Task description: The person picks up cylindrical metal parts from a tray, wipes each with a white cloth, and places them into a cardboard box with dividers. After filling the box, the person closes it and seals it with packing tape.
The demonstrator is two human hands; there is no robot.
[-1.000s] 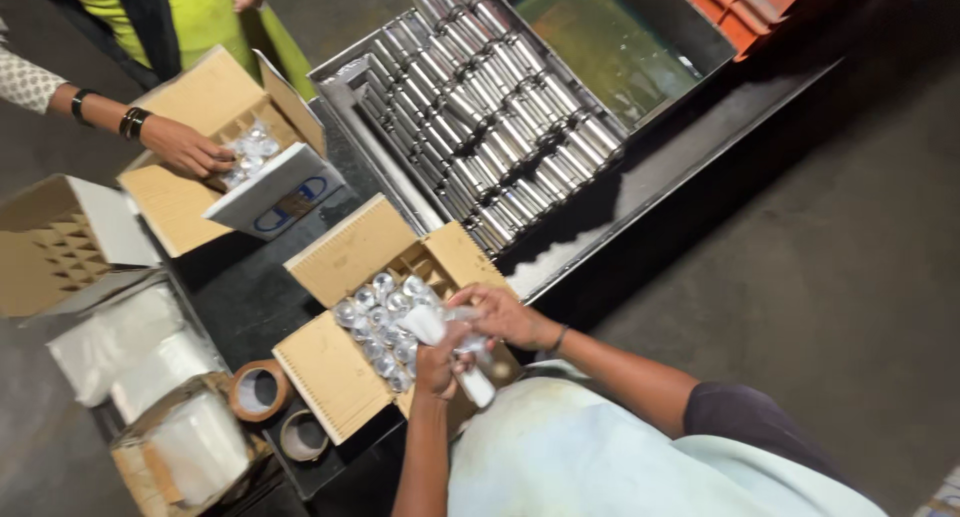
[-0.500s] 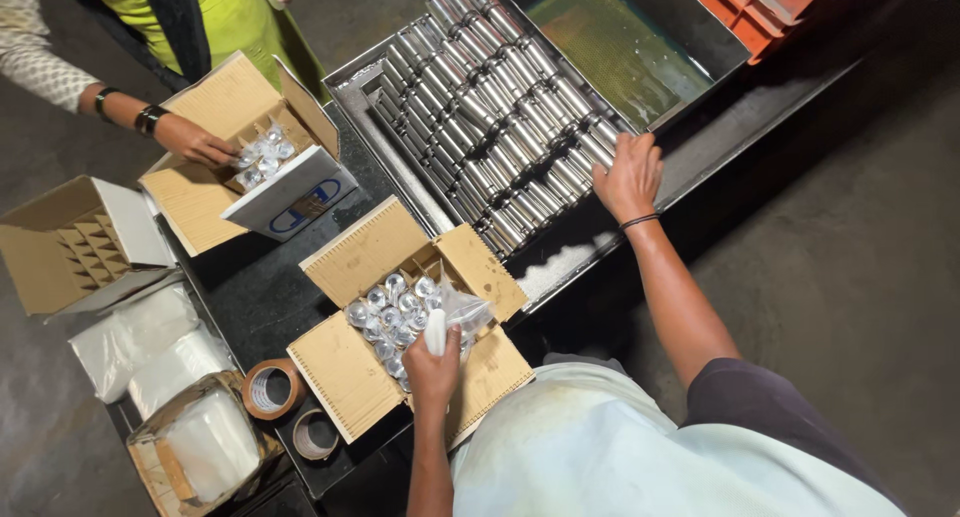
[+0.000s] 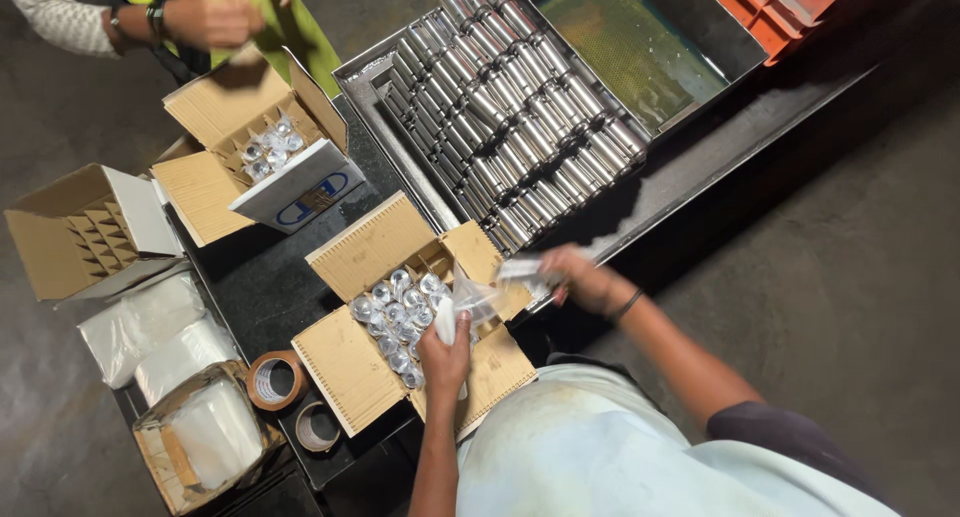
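My left hand (image 3: 445, 355) grips a clear plastic bag (image 3: 470, 305) over an open cardboard box (image 3: 350, 362) that is packed with several bagged metal cylinders (image 3: 395, 312). To the right, my right hand (image 3: 585, 277) holds one shiny metal cylinder (image 3: 522, 269) just beside the bag's mouth. The cylinder is blurred. Behind the box lies a metal tray (image 3: 368, 85) filled with rows of the same metal cylinders (image 3: 510, 107).
Another person's hand (image 3: 215, 19) is raised above a second open box (image 3: 215, 192) at the upper left. An empty divided box (image 3: 60, 242), stacks of plastic bags (image 3: 150, 332) and two tape rolls (image 3: 275, 379) lie at left. A green-lined tray (image 3: 625, 42) sits behind.
My right hand reached up to the tray of cylinders, then came back down with one cylinder to the bag. The other person's hand lifted off their box.
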